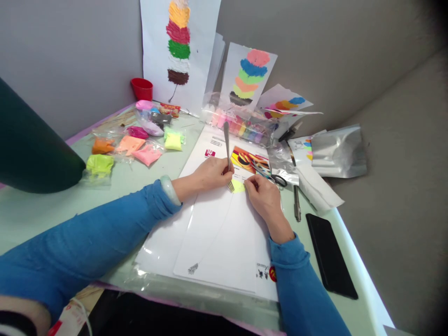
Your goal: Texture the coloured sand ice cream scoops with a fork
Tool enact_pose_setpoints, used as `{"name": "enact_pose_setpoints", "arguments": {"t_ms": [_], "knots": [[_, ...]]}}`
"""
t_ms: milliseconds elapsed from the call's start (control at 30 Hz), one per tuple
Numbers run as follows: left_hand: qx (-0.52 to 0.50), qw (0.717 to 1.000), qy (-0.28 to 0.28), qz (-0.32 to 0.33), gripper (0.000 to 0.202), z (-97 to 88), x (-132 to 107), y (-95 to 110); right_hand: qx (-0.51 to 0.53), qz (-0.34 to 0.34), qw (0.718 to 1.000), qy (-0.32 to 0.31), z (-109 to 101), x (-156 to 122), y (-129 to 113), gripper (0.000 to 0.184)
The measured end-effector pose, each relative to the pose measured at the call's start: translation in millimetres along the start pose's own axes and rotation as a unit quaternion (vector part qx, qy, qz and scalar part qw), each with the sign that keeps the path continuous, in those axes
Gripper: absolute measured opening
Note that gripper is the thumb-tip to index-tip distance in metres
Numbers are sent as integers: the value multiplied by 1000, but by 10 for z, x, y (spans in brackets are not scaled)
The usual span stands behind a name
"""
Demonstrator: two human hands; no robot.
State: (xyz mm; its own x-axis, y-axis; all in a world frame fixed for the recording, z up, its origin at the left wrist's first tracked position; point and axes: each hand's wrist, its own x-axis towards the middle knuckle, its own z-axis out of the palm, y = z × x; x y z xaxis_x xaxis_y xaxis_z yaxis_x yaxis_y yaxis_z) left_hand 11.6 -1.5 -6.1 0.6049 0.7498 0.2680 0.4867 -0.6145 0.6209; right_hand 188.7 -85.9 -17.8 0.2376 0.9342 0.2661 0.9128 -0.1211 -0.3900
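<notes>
On the pale-green worktop, a phone lay at four o'clock. The left hand's grip held a fork by the yellow patch on white paper; whether the right hand pinched anything, I couldn't tell. Packets sat at ten, painted sheets at twelve, before grey walls.

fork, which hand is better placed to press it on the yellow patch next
Probably the left hand: it holds the fork, tines at the yellow patch. The right hand is at the patch's right edge, without the fork.
</notes>
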Motion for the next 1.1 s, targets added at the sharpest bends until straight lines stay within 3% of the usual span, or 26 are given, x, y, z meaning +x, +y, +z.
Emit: {"name": "enact_pose_setpoints", "arguments": {"t_ms": [1100], "knots": [[-9, 1000, -6, 3, 19, -9, -14, 24, -11, -9, 1000, 1, -7, 3, 0, 22]]}}
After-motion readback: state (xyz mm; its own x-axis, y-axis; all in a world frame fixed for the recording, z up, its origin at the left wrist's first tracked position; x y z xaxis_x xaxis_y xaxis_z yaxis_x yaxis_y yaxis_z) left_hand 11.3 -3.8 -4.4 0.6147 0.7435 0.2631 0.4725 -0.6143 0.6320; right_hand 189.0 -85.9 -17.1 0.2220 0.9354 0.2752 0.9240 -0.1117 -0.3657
